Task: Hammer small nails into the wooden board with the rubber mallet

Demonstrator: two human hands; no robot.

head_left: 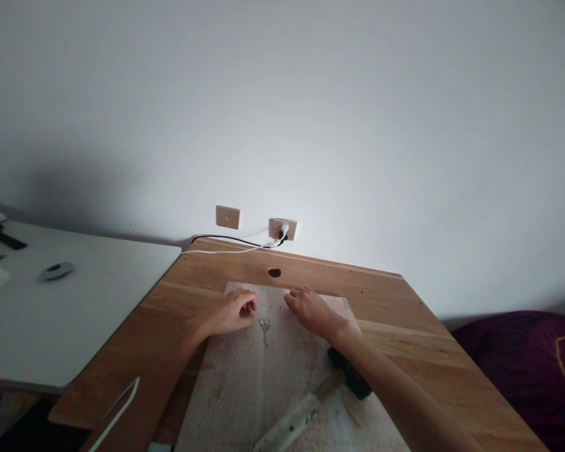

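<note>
My left hand (232, 312) rests on a pale wooden board (245, 383) with its fingers curled in; whether it holds anything is hidden. My right hand (313, 312) lies flat on the board's far part, fingers stretched out and holding nothing. Between the two hands sits a small bunch of nails (264, 327). A hammer (320, 392) with a dark head and a worn pale handle lies on the board under my right forearm.
The board lies on a brown wooden desk (405, 326) against a white wall with a switch (228, 216) and a socket (282, 229) with cables. A white table (89, 295) at left holds a round grey thing (56, 270). Purple fabric (522, 351) lies at right.
</note>
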